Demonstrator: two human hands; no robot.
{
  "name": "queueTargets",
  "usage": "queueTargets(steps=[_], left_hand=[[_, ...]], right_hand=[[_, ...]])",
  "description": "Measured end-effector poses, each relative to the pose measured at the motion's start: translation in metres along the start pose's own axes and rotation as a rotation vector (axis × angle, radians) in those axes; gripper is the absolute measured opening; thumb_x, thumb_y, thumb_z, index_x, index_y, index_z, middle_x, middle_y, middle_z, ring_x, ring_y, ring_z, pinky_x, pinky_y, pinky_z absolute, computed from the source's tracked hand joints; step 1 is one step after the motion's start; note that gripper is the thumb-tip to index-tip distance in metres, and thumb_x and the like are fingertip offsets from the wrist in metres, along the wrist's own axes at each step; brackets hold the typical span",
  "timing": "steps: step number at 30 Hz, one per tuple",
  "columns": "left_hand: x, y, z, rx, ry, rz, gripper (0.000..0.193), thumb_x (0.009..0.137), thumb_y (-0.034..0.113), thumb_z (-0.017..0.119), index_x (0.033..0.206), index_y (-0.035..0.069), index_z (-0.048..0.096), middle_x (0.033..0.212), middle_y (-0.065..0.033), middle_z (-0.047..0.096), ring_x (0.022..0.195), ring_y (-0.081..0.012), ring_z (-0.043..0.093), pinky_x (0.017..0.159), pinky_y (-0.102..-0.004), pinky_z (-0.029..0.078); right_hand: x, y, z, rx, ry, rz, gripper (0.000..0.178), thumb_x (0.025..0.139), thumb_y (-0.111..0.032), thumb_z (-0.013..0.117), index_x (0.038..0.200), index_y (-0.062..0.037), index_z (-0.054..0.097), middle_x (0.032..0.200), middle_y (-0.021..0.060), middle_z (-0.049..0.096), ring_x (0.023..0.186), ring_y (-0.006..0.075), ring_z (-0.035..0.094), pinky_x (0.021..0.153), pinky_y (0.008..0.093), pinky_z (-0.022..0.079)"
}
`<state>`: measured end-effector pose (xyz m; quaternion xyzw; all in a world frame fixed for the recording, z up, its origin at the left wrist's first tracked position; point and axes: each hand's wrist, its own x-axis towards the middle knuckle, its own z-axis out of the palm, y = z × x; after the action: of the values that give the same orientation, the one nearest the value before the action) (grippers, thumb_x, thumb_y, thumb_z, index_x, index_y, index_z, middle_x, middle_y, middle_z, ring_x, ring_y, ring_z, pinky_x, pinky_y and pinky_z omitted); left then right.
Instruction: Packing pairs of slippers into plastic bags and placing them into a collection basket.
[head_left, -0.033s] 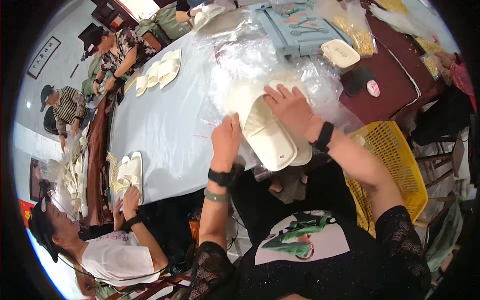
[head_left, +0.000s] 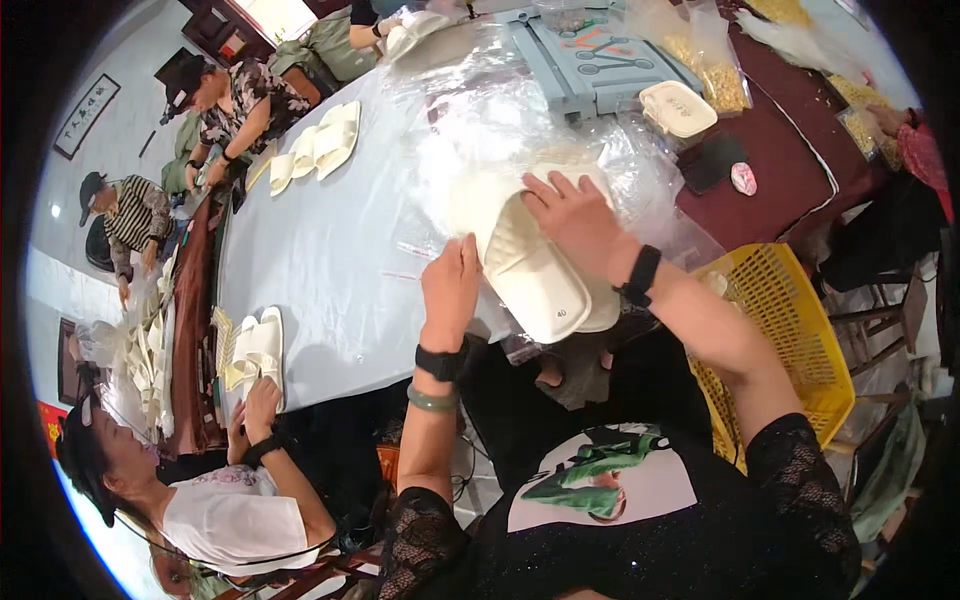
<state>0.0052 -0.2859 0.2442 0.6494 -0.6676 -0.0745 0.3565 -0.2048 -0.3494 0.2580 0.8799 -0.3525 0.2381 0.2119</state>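
1. Long table (head_left: pixel 330 260) with a pale, glossy cover runs away from the viewer; several people sit along its left side, and a dark red surface (head_left: pixel 790 150) adjoins it at the right.
2. Right hand (head_left: pixel 580 222) lies palm-down on a pair of white slippers (head_left: pixel 540 275) stacked sole-up at the near table edge. Fingers are spread and curved over the heel end, pressing it; whether the thumb wraps under cannot be told.
3. Left hand (head_left: pixel 452 285) sits at the left edge of the same slippers, fingers together and nearly straight, pointing away from the body, touching the side of the sole. No closed grasp is visible.
4. Both wrists carry black bands; the left also has a green bangle (head_left: pixel 432 400).
5. Slippers rest partly on crumpled clear plastic bags (head_left: pixel 520 130) that spread across the table behind them.
6. Yellow plastic basket (head_left: pixel 790 330) stands just right of the person's right forearm, below table level.
7. Grey tray (head_left: pixel 600 70) with tools lies farther back; a white lidded box (head_left: pixel 678 108) sits beside it.
8. Another pair of white slippers (head_left: pixel 255 352) lies at the left table edge, a neighbour's hand (head_left: pixel 262 400) touching it; more pairs (head_left: pixel 320 150) lie farther up.
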Motion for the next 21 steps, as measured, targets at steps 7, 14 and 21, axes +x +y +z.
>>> queueTargets(steps=[7, 14, 21], left_hand=[[-0.015, -0.033, -0.003, -0.158, -0.115, -0.202, 0.039, 0.094, 0.030, 0.049, 0.071, -0.002, 0.054, 0.062, -0.0200, 0.054, 0.057, -0.0342, 0.054, 0.054, -0.0409, 0.040], [-0.020, -0.019, -0.009, 0.023, 0.232, 0.009, 0.025, 0.085, 0.024, 0.059, 0.088, -0.001, 0.058, 0.069, -0.0130, 0.057, 0.063, -0.0294, 0.054, 0.061, -0.0376, 0.045], [-0.014, 0.072, 0.011, 0.132, -0.040, -0.042, 0.058, 0.078, 0.044, 0.068, 0.110, -0.002, 0.050, 0.102, -0.0236, 0.056, 0.086, -0.0405, 0.059, 0.071, -0.0444, 0.049]], right_hand=[[0.011, -0.006, 0.004, 0.237, 0.021, -0.056, 0.031, 0.080, -0.017, 0.060, 0.107, -0.0022, 0.058, 0.123, 0.0098, 0.054, 0.106, 0.0275, 0.054, 0.084, 0.0429, 0.046], [-0.031, 0.073, 0.030, 0.488, 0.099, 0.461, 0.039, 0.084, -0.029, 0.062, 0.111, -0.0002, 0.057, 0.107, 0.0203, 0.060, 0.096, 0.0338, 0.059, 0.082, 0.0390, 0.048], [-0.015, 0.086, 0.041, 0.923, -0.277, 0.730, 0.044, 0.080, -0.039, 0.067, 0.091, 0.0039, 0.061, 0.079, 0.0196, 0.063, 0.068, 0.0313, 0.061, 0.064, 0.0374, 0.048]])
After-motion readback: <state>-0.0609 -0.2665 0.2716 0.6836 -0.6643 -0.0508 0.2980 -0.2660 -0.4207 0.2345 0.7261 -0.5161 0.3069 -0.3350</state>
